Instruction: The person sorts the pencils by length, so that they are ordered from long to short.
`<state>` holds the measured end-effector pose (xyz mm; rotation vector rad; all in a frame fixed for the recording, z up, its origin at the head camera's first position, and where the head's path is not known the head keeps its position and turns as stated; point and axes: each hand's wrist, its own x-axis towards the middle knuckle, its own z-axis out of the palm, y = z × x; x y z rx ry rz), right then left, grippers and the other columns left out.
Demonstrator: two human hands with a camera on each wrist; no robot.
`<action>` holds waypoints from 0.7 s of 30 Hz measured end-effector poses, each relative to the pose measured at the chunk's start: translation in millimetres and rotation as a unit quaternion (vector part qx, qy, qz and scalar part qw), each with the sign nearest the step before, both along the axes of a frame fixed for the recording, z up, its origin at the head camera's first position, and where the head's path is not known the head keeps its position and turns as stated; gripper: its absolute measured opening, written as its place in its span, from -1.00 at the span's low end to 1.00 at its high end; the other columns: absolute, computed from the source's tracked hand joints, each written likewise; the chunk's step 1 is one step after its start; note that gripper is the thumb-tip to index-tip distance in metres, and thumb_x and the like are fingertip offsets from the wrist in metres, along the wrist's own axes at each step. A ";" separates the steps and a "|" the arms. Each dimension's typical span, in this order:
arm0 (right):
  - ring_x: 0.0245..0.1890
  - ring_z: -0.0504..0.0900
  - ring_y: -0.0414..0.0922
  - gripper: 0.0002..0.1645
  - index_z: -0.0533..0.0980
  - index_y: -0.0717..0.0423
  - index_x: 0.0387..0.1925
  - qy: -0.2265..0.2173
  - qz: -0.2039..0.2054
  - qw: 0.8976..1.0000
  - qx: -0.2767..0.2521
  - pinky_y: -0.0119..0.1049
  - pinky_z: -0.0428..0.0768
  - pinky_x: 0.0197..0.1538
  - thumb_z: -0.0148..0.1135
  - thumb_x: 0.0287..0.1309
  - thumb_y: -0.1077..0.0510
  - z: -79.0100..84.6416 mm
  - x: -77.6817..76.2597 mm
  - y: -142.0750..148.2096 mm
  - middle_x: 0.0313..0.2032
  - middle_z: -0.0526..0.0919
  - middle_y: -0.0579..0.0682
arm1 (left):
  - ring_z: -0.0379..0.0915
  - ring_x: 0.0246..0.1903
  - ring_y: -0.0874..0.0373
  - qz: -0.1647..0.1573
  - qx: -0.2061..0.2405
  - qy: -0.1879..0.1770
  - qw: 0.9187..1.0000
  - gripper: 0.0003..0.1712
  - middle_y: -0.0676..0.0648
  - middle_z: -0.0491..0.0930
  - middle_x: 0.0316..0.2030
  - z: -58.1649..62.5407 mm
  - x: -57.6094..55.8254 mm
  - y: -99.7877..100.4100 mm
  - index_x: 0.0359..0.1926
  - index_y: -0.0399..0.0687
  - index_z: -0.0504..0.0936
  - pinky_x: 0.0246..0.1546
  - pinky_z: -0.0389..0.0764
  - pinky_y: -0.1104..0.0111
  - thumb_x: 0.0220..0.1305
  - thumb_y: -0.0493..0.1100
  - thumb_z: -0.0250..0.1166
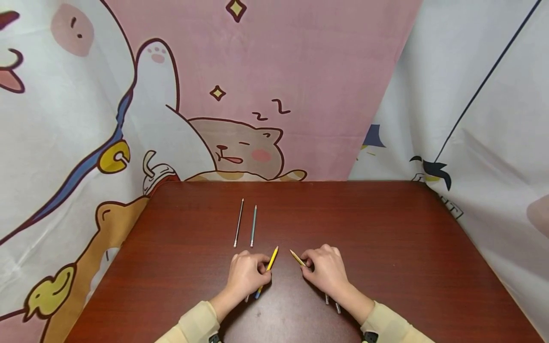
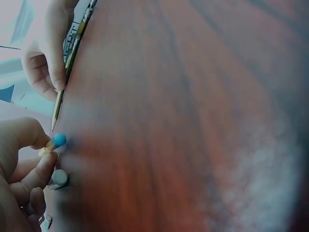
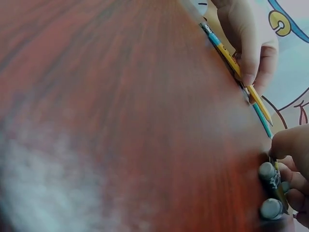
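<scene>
My left hand [image 1: 246, 272] pinches a yellow pencil [image 1: 273, 258] between thumb and fingers, its tip pointing away and its blue end [image 2: 60, 139] toward me. Another pencil end [image 1: 247, 299] shows under that hand, the rest hidden. My right hand [image 1: 328, 269] pinches a gold-coloured pencil [image 1: 296, 257], its sharpened tip slanting left toward the yellow one; the two stay apart. Two pencil ends, one pale [image 1: 327, 299] and one greyish [image 1: 338, 308], stick out below the right hand. Which of these belongs to the pinched pencil I cannot tell.
A dark pencil [image 1: 238, 223] and a teal pencil [image 1: 254, 226] lie side by side on the brown table [image 1: 386, 224], beyond the left hand, tips facing away. A printed cloth [image 1: 326, 85] with cartoon animals hangs behind the table and along its sides.
</scene>
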<state>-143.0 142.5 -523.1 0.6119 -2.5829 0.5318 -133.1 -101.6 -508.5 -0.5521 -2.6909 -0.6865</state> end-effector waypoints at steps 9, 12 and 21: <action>-0.49 0.41 -0.21 -0.79 0.65 -0.09 -0.45 0.003 0.011 1.000 -0.018 -0.09 0.40 -0.27 0.46 -0.26 0.19 2.3 -2.3 -0.4 -0.62 0.51 -0.34 | 0.26 -0.54 0.34 -0.008 0.022 0.003 1.000 -0.80 0.36 0.41 -0.71 -3.5 -4.1 0.0 -0.39 0.11 0.75 -0.39 0.28 0.33 -0.19 -0.14 0.45; -0.47 0.43 -0.21 -0.83 0.66 -0.08 -0.44 -0.024 0.008 0.999 -0.025 -0.11 0.38 -0.28 0.44 -0.20 0.19 3.6 -3.6 -0.1 -0.59 0.51 -0.34 | 0.26 -0.54 0.34 -0.010 0.029 0.006 1.000 -0.81 0.35 0.41 -0.71 -3.5 -5.2 0.0 -0.40 0.12 0.74 -0.38 0.30 0.32 -0.18 -0.13 0.46; -0.40 0.51 -0.18 -0.87 0.63 -0.11 -0.43 -0.092 -0.002 0.994 -0.062 -0.14 0.39 -0.25 0.40 -0.05 0.18 10.0 -9.5 0.0 -0.56 0.50 -0.40 | 0.33 -0.50 0.35 -0.007 0.051 -0.010 0.999 -0.77 0.41 0.42 -0.69 -0.4 -8.2 -0.2 -0.33 0.10 0.76 -0.30 0.36 0.28 -0.13 -0.13 0.46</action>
